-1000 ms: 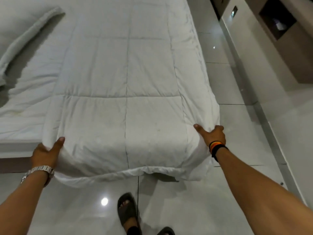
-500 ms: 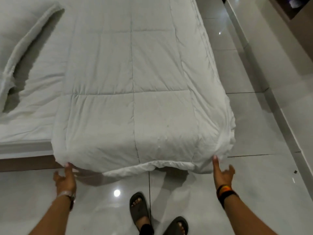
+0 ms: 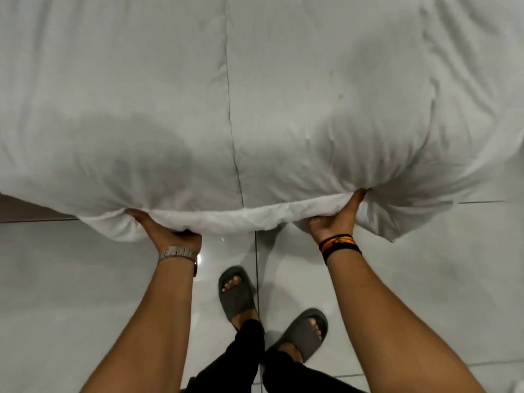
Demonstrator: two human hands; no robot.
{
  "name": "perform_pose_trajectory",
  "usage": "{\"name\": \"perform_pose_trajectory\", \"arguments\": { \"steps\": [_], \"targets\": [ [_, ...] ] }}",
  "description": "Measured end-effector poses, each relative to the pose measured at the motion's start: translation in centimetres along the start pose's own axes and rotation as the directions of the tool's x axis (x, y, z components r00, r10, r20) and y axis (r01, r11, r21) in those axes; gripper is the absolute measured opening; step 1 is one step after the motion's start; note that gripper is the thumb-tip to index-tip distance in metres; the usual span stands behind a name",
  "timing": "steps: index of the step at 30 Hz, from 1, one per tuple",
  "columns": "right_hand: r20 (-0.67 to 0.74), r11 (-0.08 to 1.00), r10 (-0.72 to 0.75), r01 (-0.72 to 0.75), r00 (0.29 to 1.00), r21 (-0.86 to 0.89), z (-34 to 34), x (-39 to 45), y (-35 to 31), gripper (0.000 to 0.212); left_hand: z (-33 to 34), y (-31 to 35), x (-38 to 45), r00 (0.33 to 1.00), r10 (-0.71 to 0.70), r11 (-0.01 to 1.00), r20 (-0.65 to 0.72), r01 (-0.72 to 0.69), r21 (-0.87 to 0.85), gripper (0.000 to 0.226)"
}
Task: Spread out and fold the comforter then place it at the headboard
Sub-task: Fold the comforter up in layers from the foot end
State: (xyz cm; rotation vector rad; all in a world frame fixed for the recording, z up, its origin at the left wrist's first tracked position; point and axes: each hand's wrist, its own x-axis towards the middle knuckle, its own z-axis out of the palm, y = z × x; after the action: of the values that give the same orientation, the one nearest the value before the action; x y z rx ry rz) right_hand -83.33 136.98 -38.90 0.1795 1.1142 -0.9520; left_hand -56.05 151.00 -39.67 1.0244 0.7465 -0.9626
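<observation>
The white quilted comforter (image 3: 255, 95) fills the upper half of the view, folded lengthwise and hanging over the foot of the bed. My left hand (image 3: 167, 231), with a metal watch on the wrist, grips its bottom hem left of the centre seam. My right hand (image 3: 337, 219), with dark and orange bands on the wrist, grips the same hem right of the seam. The fabric bunches around both hands. My fingers are tucked under the hem and hidden.
Glossy pale floor tiles (image 3: 439, 279) lie below the comforter. My two feet in grey slide sandals (image 3: 235, 293) stand between my arms. A strip of the brown bed base (image 3: 25, 208) shows at the left edge.
My hands have left the comforter's outer corners, dropped and moved inward, and taken hold of the bottom hem. The view has tilted down and come much closer.
</observation>
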Motion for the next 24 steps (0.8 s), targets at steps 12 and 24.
{"name": "perform_pose_trajectory", "arguments": {
  "steps": [12,24],
  "targets": [
    [0.046,0.986,-0.098,0.091,0.994,0.14,2.6,-4.8,-3.1,0.065,1.2,1.9,-4.8,0.982,0.182,0.983,0.059,-0.182,0.002,0.064],
    [-0.186,0.997,0.047,-0.058,0.981,-0.057,-1.0,-16.4,-4.7,0.059,-6.2,4.5,-19.3,0.992,0.11,0.982,-0.06,-0.1,0.158,0.045]
  ]
}}
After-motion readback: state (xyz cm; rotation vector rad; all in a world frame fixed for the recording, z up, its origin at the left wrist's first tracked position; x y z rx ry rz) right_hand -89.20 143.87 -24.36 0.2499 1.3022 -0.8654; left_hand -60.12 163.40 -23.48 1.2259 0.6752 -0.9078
